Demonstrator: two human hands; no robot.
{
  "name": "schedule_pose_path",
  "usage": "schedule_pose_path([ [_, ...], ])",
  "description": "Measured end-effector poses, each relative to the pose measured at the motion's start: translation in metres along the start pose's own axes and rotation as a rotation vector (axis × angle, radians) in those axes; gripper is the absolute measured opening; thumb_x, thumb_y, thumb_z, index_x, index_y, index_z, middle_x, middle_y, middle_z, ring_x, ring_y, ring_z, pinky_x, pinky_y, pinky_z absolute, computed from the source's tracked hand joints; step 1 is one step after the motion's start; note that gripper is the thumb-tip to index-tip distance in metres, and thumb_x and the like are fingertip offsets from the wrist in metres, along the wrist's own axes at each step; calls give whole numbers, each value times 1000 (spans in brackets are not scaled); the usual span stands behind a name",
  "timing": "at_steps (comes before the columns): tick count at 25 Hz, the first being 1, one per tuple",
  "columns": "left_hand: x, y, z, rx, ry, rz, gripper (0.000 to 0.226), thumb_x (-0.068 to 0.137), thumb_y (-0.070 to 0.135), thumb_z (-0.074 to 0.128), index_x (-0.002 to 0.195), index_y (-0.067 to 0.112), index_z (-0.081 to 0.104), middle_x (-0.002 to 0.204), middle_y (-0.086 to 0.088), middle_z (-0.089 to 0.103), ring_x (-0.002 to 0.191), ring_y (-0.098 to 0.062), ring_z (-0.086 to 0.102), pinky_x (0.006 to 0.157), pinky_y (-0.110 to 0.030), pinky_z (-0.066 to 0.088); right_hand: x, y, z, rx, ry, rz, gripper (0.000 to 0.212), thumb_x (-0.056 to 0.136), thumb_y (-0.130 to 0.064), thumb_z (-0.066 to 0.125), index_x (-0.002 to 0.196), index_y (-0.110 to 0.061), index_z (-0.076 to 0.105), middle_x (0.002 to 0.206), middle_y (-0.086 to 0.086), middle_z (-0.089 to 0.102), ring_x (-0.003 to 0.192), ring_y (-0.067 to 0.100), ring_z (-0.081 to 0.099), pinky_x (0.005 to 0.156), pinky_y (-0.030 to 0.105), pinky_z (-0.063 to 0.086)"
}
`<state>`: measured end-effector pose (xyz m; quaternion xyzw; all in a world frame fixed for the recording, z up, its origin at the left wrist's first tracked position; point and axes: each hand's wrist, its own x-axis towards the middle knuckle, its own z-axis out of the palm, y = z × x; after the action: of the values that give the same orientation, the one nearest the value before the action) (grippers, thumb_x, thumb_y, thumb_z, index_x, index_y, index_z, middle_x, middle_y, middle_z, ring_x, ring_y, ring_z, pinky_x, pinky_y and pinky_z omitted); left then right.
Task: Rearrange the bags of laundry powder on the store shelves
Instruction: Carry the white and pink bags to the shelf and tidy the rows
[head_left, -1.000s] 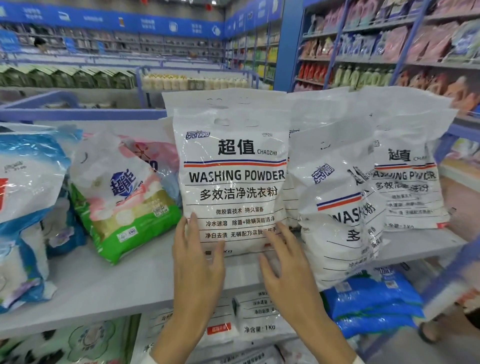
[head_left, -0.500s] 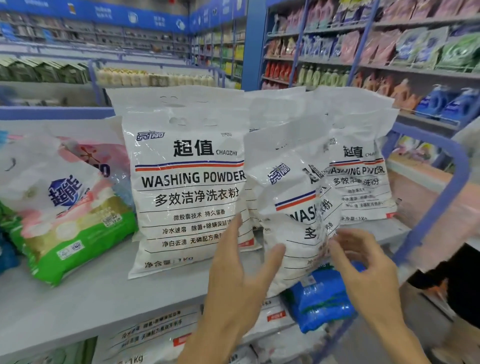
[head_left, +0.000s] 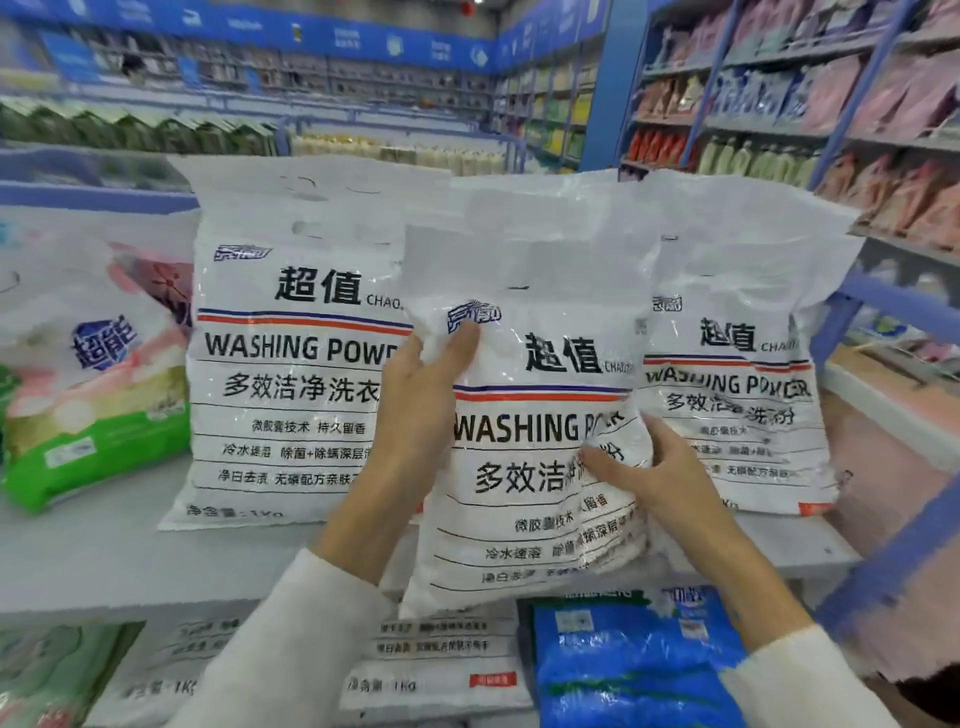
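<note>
Three white "WASHING POWDER" bags stand on the grey shelf (head_left: 104, 561). The middle bag (head_left: 524, 415) faces me at the shelf's front edge, held between both hands. My left hand (head_left: 415, 410) grips its left edge, thumb on the front near the logo. On its lower right side, my right hand (head_left: 649, 467) pinches the crumpled plastic. The left bag (head_left: 291, 364) stands upright behind my left hand. Partly hidden behind the held bag is the right bag (head_left: 737, 395).
A green, pink and white powder bag (head_left: 98, 384) lies tilted at the far left of the shelf. Below the shelf are more white bags (head_left: 431, 660) and blue bags (head_left: 634, 670). A blue shelf frame (head_left: 893, 545) runs along the right; stocked aisle shelves stand beyond.
Both hands have left the left bag, moved right and taken hold of the middle bag. That bag was slumped and turned sideways; now it stands straighter and faces me.
</note>
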<state>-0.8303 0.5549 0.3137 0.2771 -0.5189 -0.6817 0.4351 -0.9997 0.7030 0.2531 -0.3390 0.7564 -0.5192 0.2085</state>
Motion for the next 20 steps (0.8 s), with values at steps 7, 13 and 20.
schedule_pose_path([
  [7,49,0,13,-231,11,-13,16,94,7,65,94,23,66,92,-4,79,84,-26,75,74,-42,63,11,11,-5,605,260,-101,15,83,-27,74,92,-16,71,94,11,74,85,30,70,81,48,56],
  [13,72,13,30,-28,45,158,20,101,38,58,102,23,71,89,11,78,90,-8,75,78,-27,60,40,-7,-17,676,76,-43,56,83,-53,75,126,-20,64,119,8,74,110,32,71,95,55,54],
  [20,73,6,22,27,214,328,37,103,32,56,72,14,48,61,4,41,59,-15,38,58,-31,35,72,-52,-36,579,143,-174,27,90,-39,73,90,-12,76,98,11,78,85,30,75,72,37,60],
])
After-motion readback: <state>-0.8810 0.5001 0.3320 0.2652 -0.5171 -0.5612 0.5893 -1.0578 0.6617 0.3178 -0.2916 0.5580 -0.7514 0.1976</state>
